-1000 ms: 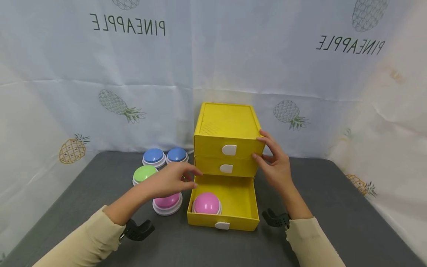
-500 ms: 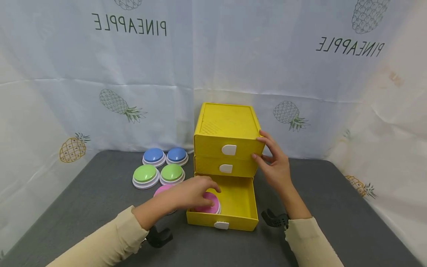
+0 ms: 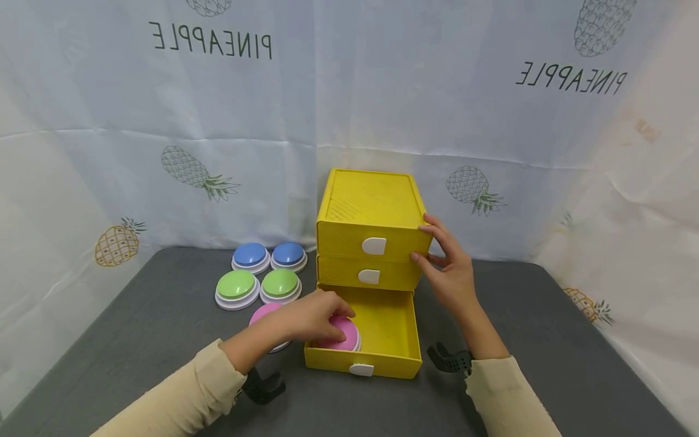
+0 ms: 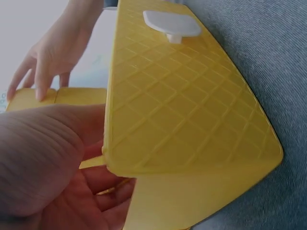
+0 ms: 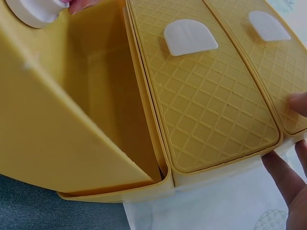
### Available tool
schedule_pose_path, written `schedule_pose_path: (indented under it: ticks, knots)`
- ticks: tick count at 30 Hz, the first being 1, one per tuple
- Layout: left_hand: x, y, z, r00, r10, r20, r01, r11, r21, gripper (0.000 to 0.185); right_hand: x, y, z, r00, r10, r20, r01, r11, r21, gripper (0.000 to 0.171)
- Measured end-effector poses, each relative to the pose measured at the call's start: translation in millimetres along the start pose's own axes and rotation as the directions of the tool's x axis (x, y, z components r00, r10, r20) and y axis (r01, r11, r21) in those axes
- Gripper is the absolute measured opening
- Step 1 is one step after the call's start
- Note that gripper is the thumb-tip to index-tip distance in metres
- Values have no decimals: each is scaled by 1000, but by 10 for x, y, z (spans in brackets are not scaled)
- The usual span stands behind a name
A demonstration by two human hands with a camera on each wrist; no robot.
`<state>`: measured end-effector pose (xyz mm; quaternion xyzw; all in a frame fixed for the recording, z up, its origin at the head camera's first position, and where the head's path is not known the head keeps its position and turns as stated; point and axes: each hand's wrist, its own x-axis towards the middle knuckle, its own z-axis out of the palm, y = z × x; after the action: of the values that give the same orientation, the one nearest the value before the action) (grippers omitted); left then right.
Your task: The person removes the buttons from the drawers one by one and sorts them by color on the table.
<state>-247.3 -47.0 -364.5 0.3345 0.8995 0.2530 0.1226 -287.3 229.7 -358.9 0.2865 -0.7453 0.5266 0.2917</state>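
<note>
1. Sitting in the pulled-out bottom drawer (image 3: 382, 340) of a yellow three-drawer chest (image 3: 371, 230), at its front left corner, is a pink dome button (image 3: 345, 332); most of it is hidden under the left hand (image 3: 311, 315).
2. Curling over the dome, the left hand's fingers rest on it, but whether they grip it or only touch cannot be told.
3. From the left wrist view, only the palm and the drawer's quilted front with its white tab handle (image 4: 171, 24) show; the button is out of sight.
4. Bracing the chest's right side, the right hand (image 3: 450, 273) has its fingers spread and straight, tips on the top and middle drawers' corner.
5. A second pink button (image 3: 263, 315) lies on the grey surface (image 3: 164, 340) just left of the drawer, largely covered by the left wrist.
6. Farther back stand two green buttons (image 3: 236, 288) and two blue buttons (image 3: 250, 257), clear of both hands.
</note>
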Motion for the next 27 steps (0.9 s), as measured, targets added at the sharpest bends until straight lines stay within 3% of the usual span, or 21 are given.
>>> schedule_pose_path:
  ticks: [7,15,22,27]
  knots:
    - [3,13,23,1000,9,-7,-9,996,85,26,5,3,12,1000,-5,-5,5,1000,-7,54]
    - [4,-35,-12,1000,0,-5,0,1000,3,19,8,-3,21,1000,-18,-4,18,1000,-2,54]
    - [6,-103,-29,998,11,63,-11,1000,2,36,8,8,16,1000,-7,-5,7,1000,-7,55]
    - [17,-109,-29,999,9,41,-8,1000,-14,33,-2,20,3,1000,0,-7,0,1000,-19,56]
